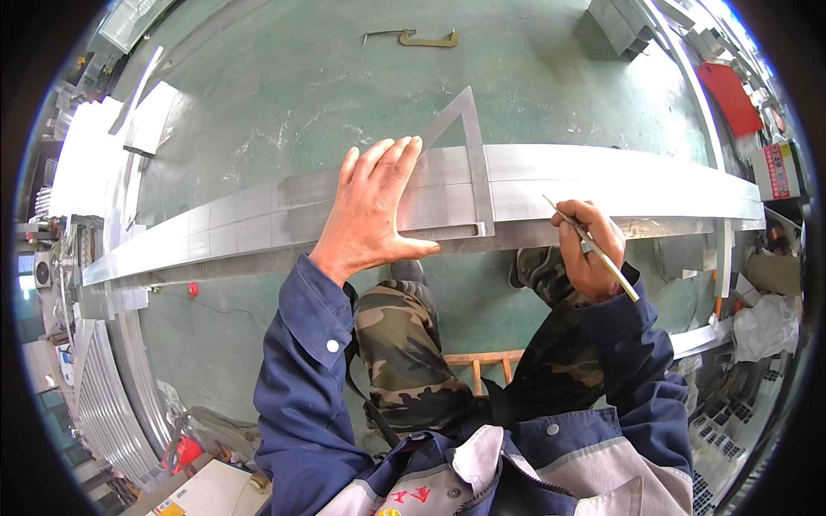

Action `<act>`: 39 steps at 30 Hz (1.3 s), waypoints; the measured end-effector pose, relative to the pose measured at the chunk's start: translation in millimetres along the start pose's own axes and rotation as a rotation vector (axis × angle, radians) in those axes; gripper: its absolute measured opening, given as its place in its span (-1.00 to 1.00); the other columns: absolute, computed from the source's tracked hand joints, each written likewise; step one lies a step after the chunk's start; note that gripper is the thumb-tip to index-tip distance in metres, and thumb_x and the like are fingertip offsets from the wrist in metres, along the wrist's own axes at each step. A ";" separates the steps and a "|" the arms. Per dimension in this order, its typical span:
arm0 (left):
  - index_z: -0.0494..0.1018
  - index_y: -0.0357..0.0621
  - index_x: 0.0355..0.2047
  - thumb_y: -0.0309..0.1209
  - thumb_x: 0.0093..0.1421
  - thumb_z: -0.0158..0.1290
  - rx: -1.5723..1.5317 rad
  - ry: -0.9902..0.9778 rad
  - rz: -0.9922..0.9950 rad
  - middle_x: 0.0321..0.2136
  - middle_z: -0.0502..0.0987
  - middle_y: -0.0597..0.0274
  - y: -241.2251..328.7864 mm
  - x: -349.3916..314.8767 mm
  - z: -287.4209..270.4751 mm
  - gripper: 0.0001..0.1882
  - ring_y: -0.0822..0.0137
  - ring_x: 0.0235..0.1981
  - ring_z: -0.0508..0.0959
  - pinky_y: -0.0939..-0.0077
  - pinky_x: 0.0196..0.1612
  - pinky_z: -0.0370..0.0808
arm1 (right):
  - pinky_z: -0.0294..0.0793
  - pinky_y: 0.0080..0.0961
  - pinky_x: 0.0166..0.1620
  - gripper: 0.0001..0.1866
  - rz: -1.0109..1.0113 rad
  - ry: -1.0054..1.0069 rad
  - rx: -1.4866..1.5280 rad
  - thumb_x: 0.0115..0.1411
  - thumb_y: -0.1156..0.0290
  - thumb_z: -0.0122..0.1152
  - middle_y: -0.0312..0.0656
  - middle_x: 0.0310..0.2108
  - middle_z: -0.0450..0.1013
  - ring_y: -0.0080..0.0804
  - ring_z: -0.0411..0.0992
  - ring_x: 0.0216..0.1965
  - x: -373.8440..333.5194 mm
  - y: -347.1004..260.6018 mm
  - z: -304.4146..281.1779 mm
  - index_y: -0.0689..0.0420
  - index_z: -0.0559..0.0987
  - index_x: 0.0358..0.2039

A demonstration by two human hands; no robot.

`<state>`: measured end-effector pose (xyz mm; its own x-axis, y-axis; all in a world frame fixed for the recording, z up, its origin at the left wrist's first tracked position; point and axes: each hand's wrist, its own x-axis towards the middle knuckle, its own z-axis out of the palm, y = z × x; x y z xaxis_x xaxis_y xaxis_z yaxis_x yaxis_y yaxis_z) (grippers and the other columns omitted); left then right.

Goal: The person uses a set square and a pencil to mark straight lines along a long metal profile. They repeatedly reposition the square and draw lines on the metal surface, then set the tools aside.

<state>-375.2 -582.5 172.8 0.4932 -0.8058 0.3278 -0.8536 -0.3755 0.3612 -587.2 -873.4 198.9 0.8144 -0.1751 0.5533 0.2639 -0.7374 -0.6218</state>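
Observation:
A long silvery metal bar (568,176) lies crosswise in front of me, with faint lines across its top, several on its left part. On it rests a metal triangular set square (478,172), its tip reaching past the bar's far edge. My left hand (370,202) holds the square against the bar, fingers stretched over its slanted side and thumb by its near edge. The square's left part is hidden under that hand. Right of the square, my right hand (592,245) pinches a slim, pale pencil (623,281), its point just above the bar's near edge.
A brass-coloured C-clamp (428,39) lies on the green floor beyond the bar. Metal profiles (107,404) are stacked at the left. A wooden stool (483,356) shows between my legs. At the right are a red panel (731,97) and a clear plastic bag (766,327).

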 end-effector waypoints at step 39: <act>0.32 -0.33 0.55 0.17 -0.13 0.57 0.037 -0.038 0.074 0.59 0.28 -0.12 53.3 52.4 35.8 0.34 -0.21 0.56 0.28 -0.34 0.63 0.07 | 0.33 0.07 0.53 0.00 -0.086 -0.187 -0.439 0.04 -0.29 0.55 -0.19 0.31 0.67 0.01 0.44 0.48 7.3 44.1 -26.9 -0.04 0.62 0.43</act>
<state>-400.9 -661.2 177.9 0.4221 -0.8485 0.3192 -0.8935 -0.3299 0.3047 -583.5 -924.8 190.4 0.8889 -0.0112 0.4580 0.1237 -0.9567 -0.2635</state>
